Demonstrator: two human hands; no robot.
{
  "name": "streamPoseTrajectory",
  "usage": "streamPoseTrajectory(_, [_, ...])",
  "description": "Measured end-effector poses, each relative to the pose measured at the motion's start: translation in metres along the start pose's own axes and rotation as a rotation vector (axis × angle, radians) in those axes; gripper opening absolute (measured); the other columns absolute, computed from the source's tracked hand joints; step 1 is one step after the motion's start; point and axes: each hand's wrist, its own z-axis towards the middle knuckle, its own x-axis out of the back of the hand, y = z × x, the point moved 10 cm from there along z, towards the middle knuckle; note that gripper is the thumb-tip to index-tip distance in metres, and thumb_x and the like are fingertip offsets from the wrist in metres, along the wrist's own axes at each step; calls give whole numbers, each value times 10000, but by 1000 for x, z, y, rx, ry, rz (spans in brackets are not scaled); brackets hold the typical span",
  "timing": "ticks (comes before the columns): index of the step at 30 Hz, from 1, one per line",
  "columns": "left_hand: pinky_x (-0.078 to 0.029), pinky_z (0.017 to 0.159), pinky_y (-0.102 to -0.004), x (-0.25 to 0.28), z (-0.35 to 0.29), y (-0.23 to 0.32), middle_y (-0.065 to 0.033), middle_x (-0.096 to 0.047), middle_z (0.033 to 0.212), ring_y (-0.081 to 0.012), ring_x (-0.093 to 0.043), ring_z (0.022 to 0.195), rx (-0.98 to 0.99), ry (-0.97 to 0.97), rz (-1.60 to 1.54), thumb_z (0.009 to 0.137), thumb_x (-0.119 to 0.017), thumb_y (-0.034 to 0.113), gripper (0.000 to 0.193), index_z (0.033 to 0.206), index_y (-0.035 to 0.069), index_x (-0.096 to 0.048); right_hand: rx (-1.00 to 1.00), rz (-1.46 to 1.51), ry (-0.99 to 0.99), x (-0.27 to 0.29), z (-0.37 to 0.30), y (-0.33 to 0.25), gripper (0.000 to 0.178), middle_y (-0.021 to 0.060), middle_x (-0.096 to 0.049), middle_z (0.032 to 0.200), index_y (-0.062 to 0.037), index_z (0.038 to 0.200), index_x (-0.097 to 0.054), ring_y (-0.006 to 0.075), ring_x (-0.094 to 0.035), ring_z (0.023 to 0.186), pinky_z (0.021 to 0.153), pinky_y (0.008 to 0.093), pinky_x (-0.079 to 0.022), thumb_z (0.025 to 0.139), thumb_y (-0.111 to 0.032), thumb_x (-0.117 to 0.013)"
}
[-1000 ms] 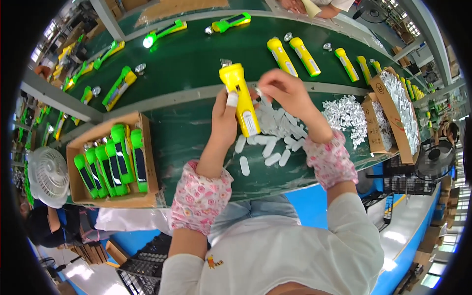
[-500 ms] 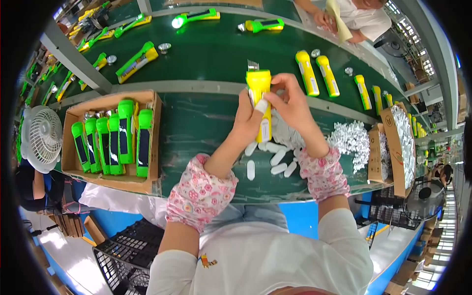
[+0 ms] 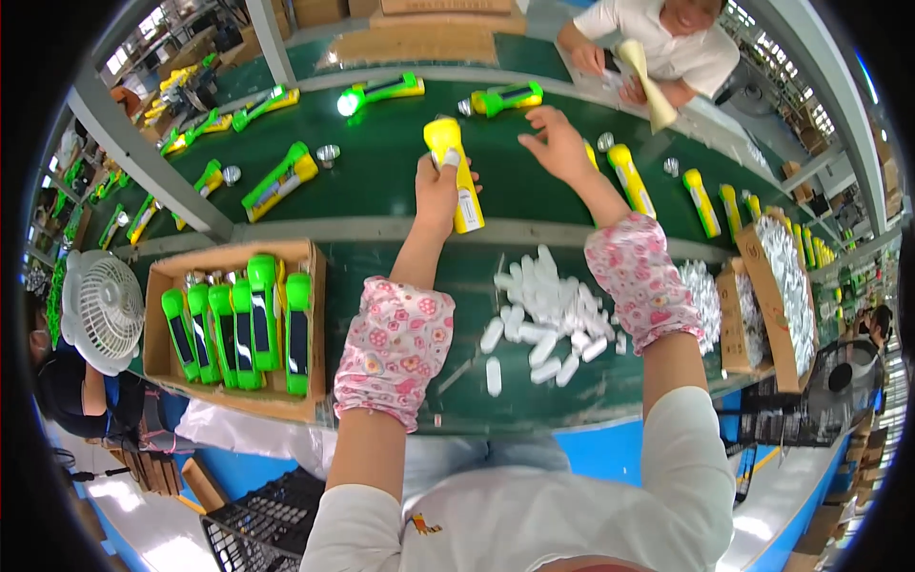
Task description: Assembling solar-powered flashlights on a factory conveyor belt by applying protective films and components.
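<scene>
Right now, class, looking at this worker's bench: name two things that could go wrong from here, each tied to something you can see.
1. The left hand grips the yellow torch alone, out over the green belt; it might slip from that one-handed hold.
2. The right hand reaches open across the belt, its sleeve above the loose pile of white parts; drawing back could sweep some off the bench edge.

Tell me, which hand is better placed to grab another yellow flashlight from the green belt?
Probably the right hand. It is open and empty, stretched out over the green belt near a loose yellow flashlight. The left hand is already busy gripping its own yellow flashlight.
</scene>
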Motion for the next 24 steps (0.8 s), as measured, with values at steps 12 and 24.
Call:
streamPoseTrajectory(12, [-361, 943, -478, 13, 48, -24, -168, -581, 1122, -366, -469, 1103, -272, 233, 1040, 651, -844, 364, 751, 1206, -21, -517, -55, -828, -395, -104, 140, 158, 604, 62, -538, 1286, -192, 1330, -478, 258, -415, 1323, 1015, 559, -371, 767, -48, -641])
streamPoseTrajectory(24, [-404, 1030, -388, -82, -42, -50, -193, -477, 1358, -286, -487, 1245, 134, -10, -260, 991, -411, 479, 602, 1296, -37, -465, 22, 157, -278, 59, -11, -18, 577, 144, -665, 994, -16, 1131, -612, 265, -650, 914, 829, 342, -493, 691, -311, -840])
